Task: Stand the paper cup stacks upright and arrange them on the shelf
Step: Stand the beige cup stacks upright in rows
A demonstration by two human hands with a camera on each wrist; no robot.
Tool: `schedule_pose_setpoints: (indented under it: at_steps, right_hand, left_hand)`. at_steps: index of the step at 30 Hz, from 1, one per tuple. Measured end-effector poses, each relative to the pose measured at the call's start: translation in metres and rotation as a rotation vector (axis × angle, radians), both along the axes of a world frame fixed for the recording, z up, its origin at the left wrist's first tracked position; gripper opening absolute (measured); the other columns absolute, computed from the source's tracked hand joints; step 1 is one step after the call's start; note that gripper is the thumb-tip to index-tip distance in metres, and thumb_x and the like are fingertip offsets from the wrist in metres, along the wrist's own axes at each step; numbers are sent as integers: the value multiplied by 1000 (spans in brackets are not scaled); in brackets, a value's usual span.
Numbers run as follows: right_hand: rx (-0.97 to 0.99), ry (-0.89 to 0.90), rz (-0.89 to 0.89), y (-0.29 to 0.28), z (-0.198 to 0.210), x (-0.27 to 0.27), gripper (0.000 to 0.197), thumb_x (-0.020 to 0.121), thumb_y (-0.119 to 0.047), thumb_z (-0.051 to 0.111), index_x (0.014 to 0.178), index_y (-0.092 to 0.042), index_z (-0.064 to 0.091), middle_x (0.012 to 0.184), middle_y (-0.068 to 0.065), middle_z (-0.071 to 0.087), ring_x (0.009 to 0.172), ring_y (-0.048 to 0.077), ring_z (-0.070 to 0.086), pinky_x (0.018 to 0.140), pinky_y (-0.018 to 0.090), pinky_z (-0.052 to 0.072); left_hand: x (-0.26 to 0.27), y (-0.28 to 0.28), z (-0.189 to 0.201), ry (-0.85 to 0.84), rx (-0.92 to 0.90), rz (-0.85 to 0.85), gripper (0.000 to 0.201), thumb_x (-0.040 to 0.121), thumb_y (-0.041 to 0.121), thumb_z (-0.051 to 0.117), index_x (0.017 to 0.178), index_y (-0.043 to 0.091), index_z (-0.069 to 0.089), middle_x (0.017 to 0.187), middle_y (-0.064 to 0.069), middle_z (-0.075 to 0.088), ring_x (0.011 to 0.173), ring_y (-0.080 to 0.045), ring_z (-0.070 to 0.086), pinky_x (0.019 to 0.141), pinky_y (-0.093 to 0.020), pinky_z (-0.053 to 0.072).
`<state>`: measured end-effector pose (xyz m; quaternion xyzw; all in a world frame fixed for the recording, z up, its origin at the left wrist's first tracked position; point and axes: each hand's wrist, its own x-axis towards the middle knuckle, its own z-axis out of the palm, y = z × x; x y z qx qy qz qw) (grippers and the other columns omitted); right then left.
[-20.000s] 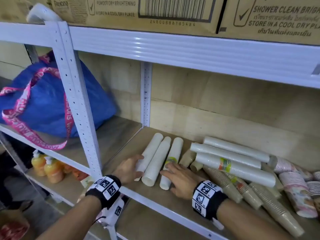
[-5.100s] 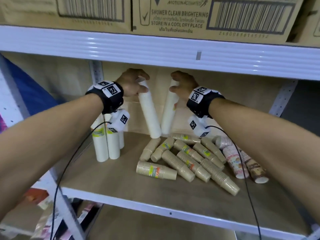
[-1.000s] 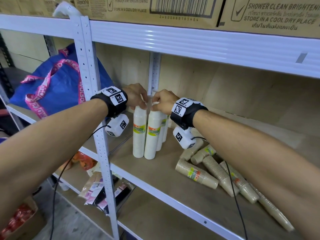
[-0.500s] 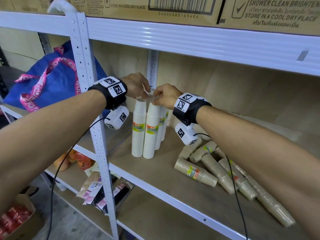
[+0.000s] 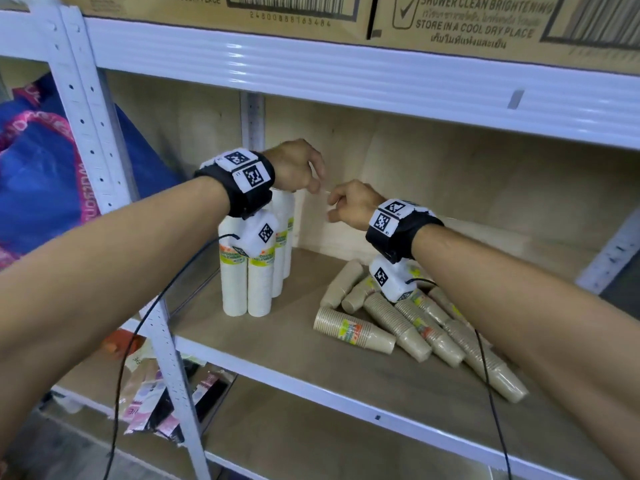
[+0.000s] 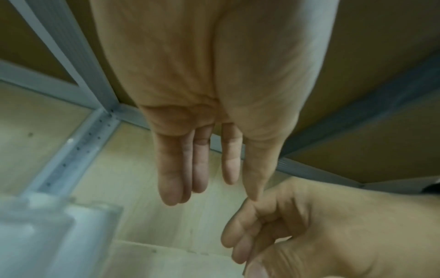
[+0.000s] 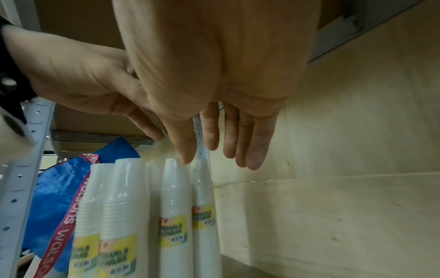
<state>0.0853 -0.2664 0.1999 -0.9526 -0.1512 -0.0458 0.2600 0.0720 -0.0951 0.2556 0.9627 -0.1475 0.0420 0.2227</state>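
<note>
White metal racking (image 5: 346,74) with punched uprights (image 5: 83,109) fills the view, backed by pale plywood panels (image 5: 467,195). Cardboard boxes (image 5: 485,22) sit on the top tier. A blue bag (image 5: 38,188) with pink straps rests in the neighbouring bay. Even indoor light.

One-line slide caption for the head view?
Both hands empty above upright white cup stacks; brown stacks lie sideways.

**Glossy wrap, matt board on the storeroom rack**

I see white cup stacks (image 5: 258,271) sheathed in shiny clear plastic. Right of them, brown ribbed paper cup stacks (image 5: 408,323) lie on the shelf (image 5: 277,337), matt wood-grain board edged in smooth white-painted metal. Above, dull printed cardboard cartons (image 5: 311,12).
</note>
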Motion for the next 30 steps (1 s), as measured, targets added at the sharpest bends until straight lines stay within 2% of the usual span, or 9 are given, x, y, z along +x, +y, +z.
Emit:
schedule_pose_setpoints:
  at_steps: [6, 9, 13, 17, 20, 22, 25, 27, 30]
  right_hand:
    - [-42, 91, -88, -37, -41, -12, 45, 72, -35, 79, 114, -24, 65, 108, 1, 65, 97, 19, 62, 78, 27, 47]
    - [-46, 154, -114, -54, -64, -22, 48, 72, -34, 79, 116, -23, 65, 109, 0, 64, 98, 19, 62, 81, 28, 49]
    - [-34, 244, -110, -71, -94, -36, 45, 74, -30, 78, 116, -18, 66, 106, -1, 63, 96, 18, 60, 75, 24, 44]
    - [-17, 289, -128, -79, -125, -48, 47, 65, -34, 82, 108, -22, 66, 100, -4, 63, 94, 16, 60, 78, 27, 48]
    - [-25, 322, -122, -84, -141, -55, 43, 69, -29, 82, 108, -21, 66, 105, -2, 67, 101, 18, 63, 82, 27, 49]
    - [-48, 341, -91, -86, -148, -60, 43, 73, -27, 81, 112, -18, 66, 105, -3, 64, 99, 16, 60, 81, 25, 46]
    - [-72, 374, -115, -88, -162, -66, 45, 73, -28, 81, 113, -18, 63, 108, -5, 60, 102, 14, 57, 84, 27, 48]
    - [-75, 378, -148, -88, -171, -69, 44, 68, -30, 81, 109, -27, 63, 111, -3, 60, 106, 17, 58, 82, 29, 51]
    - [-96, 370, -161, -87, -180, -72, 71, 71, -29, 80, 136, -19, 53, 132, 2, 58, 120, 22, 56, 97, 30, 47]
  left_hand:
    - [14, -44, -57, 116, -59, -86, 26, 78, 30, 79, 102, 24, 69, 88, -2, 66, 76, -20, 64, 78, -36, 57]
    - [22, -56, -92, 169, -68, -95, 27, 78, 28, 79, 103, 23, 69, 93, -3, 66, 73, -16, 62, 70, -29, 55]
    - [31, -64, -135, 212, -55, -64, 28, 78, 30, 79, 103, 25, 70, 105, -1, 63, 93, -18, 62, 85, -29, 52]
    - [40, -68, -170, 262, -57, -20, 32, 73, 33, 81, 101, 30, 66, 112, 1, 64, 99, -19, 61, 85, -29, 51]
    - [42, -69, -191, 299, 31, -23, 50, 76, 35, 77, 122, 29, 59, 119, 9, 57, 108, -15, 55, 83, -27, 44]
    - [53, -66, -212, 356, 67, -37, 70, 70, 47, 75, 134, 32, 50, 131, 13, 53, 117, -13, 51, 91, -28, 41]
    - [99, -55, -270, 414, 78, 13, 86, 55, 64, 71, 134, 44, 44, 138, 10, 51, 120, -16, 51, 99, -36, 43]
    - [80, -56, -263, 386, 104, 0, 78, 64, 55, 75, 133, 39, 44, 135, 6, 49, 118, -19, 50, 96, -35, 44]
    - [52, -60, -248, 332, 103, -4, 70, 76, 38, 77, 137, 28, 44, 135, 1, 45, 120, -22, 48, 89, -30, 42]
